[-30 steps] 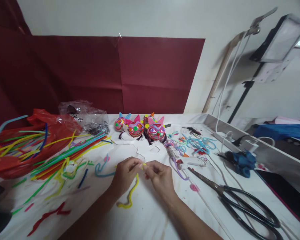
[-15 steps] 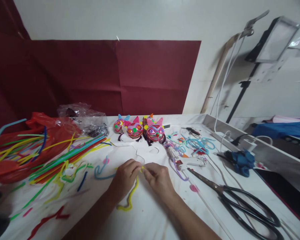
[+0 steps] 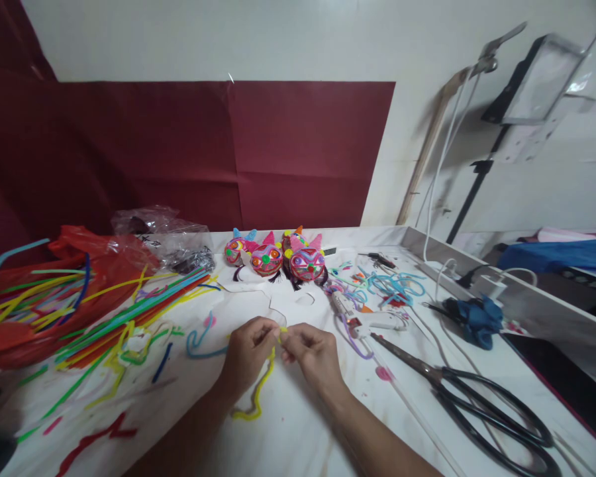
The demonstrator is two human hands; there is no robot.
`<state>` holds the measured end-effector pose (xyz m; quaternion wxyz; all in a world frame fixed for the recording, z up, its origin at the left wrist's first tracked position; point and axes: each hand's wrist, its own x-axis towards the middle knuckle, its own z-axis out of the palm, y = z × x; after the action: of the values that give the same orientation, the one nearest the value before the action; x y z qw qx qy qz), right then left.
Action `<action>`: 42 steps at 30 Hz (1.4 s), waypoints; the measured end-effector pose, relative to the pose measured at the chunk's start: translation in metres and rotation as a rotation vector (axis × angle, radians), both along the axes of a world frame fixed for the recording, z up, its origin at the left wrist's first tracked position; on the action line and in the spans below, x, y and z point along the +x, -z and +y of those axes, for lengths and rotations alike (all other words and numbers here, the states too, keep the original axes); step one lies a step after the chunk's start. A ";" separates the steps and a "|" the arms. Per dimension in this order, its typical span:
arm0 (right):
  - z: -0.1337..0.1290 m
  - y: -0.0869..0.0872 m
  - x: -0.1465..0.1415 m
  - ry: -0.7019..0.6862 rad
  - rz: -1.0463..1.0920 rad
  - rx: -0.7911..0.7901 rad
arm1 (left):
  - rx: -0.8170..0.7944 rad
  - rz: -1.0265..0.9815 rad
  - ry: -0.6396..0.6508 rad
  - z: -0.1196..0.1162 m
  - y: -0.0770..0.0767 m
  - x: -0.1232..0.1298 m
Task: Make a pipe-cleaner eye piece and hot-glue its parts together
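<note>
- While both hands work close together, left hand: thumb and forefinger pinched shut upon yellow pipe cleaner; right hand: likewise pinched, at the same short yellow end
- Yellow pipe cleaner: end between the fingertips; kinked tail below them, toward the person
- Against the earlier frames: pinch kept, tail's bend unchanged; scissors and glue gun unmoved
- Right of the fingers: glue gun near; scissors, point toward the right hand, apart from it
- Left: blue pipe cleaner, running up to the left hand
- Below, between forearms: bare table; open room
- Beyond: decorated figures, before the raised back rim
</note>
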<state>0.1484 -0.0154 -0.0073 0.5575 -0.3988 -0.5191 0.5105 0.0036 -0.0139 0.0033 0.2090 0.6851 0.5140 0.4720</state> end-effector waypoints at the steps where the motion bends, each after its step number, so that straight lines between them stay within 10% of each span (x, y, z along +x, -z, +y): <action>1: 0.001 0.001 -0.001 -0.017 0.016 -0.017 | -0.011 0.000 0.005 0.001 0.000 -0.001; 10: 0.004 0.002 0.007 -0.067 -0.212 0.111 | 0.144 0.174 0.060 -0.001 -0.006 -0.003; 23: 0.005 -0.001 0.003 -0.088 0.039 -0.019 | -0.211 -0.106 0.097 0.001 -0.003 0.001; 42: 0.004 -0.004 0.009 -0.156 -0.031 0.061 | 0.046 0.076 0.104 -0.006 -0.009 0.001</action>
<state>0.1570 -0.0114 -0.0028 0.5198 -0.3478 -0.5724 0.5302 0.0050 -0.0199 0.0127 0.1977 0.7328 0.4743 0.4461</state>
